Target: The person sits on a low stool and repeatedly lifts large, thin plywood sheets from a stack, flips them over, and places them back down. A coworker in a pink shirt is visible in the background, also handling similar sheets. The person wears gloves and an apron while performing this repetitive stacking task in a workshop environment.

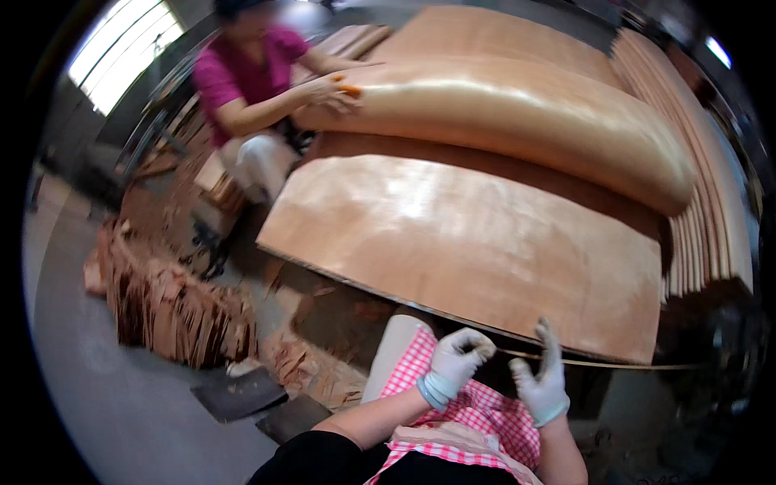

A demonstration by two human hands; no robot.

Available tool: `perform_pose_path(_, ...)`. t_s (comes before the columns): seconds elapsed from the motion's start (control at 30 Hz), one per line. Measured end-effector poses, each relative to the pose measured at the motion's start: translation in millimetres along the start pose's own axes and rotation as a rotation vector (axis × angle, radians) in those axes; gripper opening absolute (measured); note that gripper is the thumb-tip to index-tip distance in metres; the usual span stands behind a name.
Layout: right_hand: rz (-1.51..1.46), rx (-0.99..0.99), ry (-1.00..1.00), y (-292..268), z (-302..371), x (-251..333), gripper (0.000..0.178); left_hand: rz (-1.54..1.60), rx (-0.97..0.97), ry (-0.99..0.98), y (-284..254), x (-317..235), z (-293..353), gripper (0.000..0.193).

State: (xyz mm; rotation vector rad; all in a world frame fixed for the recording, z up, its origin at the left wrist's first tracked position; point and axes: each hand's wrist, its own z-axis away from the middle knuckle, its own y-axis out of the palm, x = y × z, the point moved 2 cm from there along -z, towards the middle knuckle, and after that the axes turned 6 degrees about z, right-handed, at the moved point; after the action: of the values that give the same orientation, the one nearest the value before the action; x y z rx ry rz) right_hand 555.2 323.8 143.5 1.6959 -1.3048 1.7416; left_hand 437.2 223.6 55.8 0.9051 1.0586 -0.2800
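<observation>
A white glove with a pale blue cuff covers my left hand (455, 365), closed in a pinch on the end of a thin wood strip (517, 353). My right hand (543, 386), in a similar glove, has its thumb apart from its raised fingers. The strip runs behind or against those fingers; whether they touch it I cannot tell. A thin pale length shows again to the right of that hand. Just beyond both hands lies the near edge of a broad tan wood veneer sheet (461, 234). Behind it, more veneer bulges up in a big curved fold (517, 109).
A person (255, 81) in a magenta top rests a hand on the fold's left end. Stacked veneer sheets (699, 186) stand at the right. A bundle of broken veneer pieces (174, 311) and scattered scraps lie at the left, near dark flat pieces (240, 394) on the floor.
</observation>
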Motion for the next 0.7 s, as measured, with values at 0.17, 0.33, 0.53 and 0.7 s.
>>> perform_pose_path(0.17,0.506,0.442,0.192,-42.3,-39.5,-78.0,0.023,0.156,-0.551,0.256,-173.0,-71.9,-60.1,0.014)
perform_pose_path(0.33,0.535,0.55,0.378,-115.2,-60.6,-128.8,0.02,-0.437,-0.99,0.439,-393.9,-167.2,-93.2,0.013)
perform_pose_path(0.53,0.718,0.445,0.438,-146.6,-59.9,-126.7,0.014,-0.753,-1.105,0.259,-459.7,-206.4,-113.6,0.02)
perform_pose_path(0.7,0.841,0.461,0.358,-134.7,-55.0,-117.8,0.023,-0.929,-1.113,0.206,-463.8,-200.8,-123.6,0.026)
